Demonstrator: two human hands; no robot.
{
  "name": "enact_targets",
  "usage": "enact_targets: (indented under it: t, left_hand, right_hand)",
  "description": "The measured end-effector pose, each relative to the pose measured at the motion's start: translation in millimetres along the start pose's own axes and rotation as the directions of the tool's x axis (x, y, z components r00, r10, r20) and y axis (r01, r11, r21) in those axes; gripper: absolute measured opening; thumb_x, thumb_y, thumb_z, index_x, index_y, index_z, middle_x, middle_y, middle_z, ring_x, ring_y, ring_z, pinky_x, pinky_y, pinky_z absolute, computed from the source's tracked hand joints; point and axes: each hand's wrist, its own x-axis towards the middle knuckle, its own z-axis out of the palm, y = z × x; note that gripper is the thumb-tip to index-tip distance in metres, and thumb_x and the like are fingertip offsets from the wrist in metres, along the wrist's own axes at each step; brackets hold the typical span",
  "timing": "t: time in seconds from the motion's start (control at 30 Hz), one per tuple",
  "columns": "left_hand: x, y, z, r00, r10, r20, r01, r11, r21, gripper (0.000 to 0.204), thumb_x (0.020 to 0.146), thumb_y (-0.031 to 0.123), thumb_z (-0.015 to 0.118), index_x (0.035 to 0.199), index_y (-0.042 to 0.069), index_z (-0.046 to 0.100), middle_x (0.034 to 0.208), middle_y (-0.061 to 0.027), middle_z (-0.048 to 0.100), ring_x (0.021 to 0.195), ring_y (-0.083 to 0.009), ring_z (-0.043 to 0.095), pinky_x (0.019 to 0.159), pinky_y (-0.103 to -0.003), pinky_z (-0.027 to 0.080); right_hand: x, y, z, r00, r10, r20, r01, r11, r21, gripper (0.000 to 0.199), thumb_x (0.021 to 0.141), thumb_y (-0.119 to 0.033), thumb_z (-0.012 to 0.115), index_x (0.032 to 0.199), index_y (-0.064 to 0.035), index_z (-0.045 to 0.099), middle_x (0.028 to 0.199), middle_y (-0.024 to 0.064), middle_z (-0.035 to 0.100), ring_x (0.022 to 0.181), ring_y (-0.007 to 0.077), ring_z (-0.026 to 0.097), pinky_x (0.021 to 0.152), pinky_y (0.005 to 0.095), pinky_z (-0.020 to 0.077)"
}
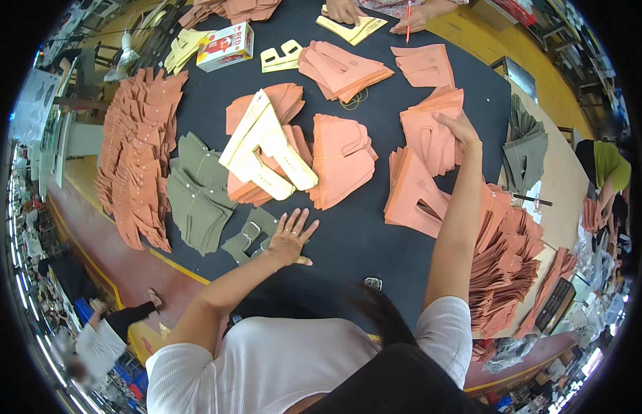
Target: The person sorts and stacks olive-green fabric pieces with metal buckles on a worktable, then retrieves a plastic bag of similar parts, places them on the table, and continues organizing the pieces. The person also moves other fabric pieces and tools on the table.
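Note:
My left hand (pixel 291 239) lies palm down on the dark table, fingers spread, holding nothing. It is beside a small piece of dark green fabric with a pale ring-shaped item (pixel 252 230) on it. At the right, my right hand (pixel 461 130) grips the right edge of a stack of orange fabric pieces (pixel 428 141) with long slots; some of its fingers are hidden. Just below that is another slotted orange stack (pixel 414 193). In the middle, a cream pattern template (pixel 255 141) lies across orange stacks, next to a further orange stack (pixel 340 159).
Long rows of orange pieces (pixel 141 152) line the left, beside green fabric stacks (pixel 200 196). More orange bundles (pixel 507 255) lie right of my forearm. Across the table, another person's hands (pixel 345 12) handle a template and a red pencil (pixel 408 21). A box (pixel 225 47) stands far left.

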Motion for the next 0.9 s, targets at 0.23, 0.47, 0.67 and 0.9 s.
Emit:
enact_targets:
  t: [0.23,0.47,0.67,0.9]
  left_hand:
    - [-1.4,0.3,-3.3,1.000,-0.027,0.007,0.027,0.999,0.021,0.124,0.063,0.078,0.062,0.155,0.015,0.009,0.159,-0.0239,0.004,0.147,-0.0413,0.005,0.116,-0.057,0.008]
    - [5.0,-0.8,2.7,0.999,-0.020,0.025,0.020,1.000,0.004,0.128,0.060,0.077,0.066,0.156,0.017,0.005,0.159,-0.0218,-0.001,0.147,-0.0398,-0.001,0.116,-0.056,0.005]
    - [3.9,0.5,-5.6,0.998,-0.042,0.041,0.041,0.999,0.005,0.129,0.060,0.078,0.067,0.156,0.018,0.004,0.160,-0.0211,-0.002,0.147,-0.0395,-0.002,0.117,-0.056,0.005]
    - [2.3,5.7,-17.4,0.985,-0.078,0.157,0.077,0.997,0.012,0.126,0.064,0.077,0.066,0.155,0.023,-0.002,0.161,-0.0168,-0.005,0.148,-0.0354,-0.005,0.118,-0.053,0.003]
  right_hand:
    - [-43.0,-76.9,0.8,0.810,-0.586,0.026,0.556,0.753,-0.352,0.054,0.078,-0.017,0.078,0.123,0.0009,0.055,0.112,0.0124,0.064,0.107,0.0181,0.059,0.090,0.0318,0.0491]
    - [-111.7,-118.3,-52.2,0.966,-0.243,0.092,0.256,0.949,-0.184,0.062,0.089,-0.052,0.064,0.118,0.0026,0.060,0.107,0.0058,0.065,0.095,0.0112,0.060,0.085,0.0283,0.0504]
    - [-117.5,-38.5,1.8,0.934,0.122,0.336,0.052,0.884,-0.465,0.056,0.092,-0.048,0.062,0.118,0.0018,0.063,0.108,0.0011,0.065,0.098,0.0086,0.056,0.090,0.0275,0.0474]
    - [-111.2,22.3,30.9,0.956,0.153,0.251,-0.046,0.922,-0.385,0.076,0.080,-0.057,0.071,0.127,0.0008,0.057,0.121,0.0156,0.063,0.113,0.0237,0.059,0.098,0.0345,0.0438]
